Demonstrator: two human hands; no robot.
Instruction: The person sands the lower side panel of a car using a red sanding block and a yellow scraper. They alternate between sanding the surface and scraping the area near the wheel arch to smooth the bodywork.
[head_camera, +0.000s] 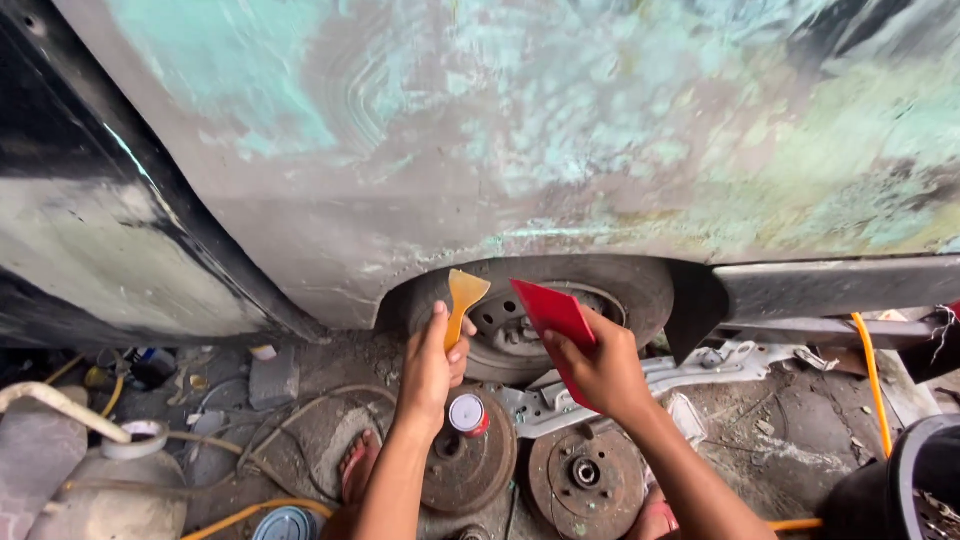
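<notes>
In front of the wheel (530, 320) under the sanded car panel (520, 130), both hands are gripping tools. Left hand (432, 362) is closing around the handle of a yellow spreader (462, 300), blade up. Right hand (600, 368) is clasping a red card (556, 322), tilted. Two brake drums (585, 470) and a small can (467, 413) are lying on the ground below.

Single head view, worn high, tilted down and forward. Close on car body panel (520, 130) and wheel (540, 310) just beyond both hands; cluttered ground below them. No second view.
</notes>
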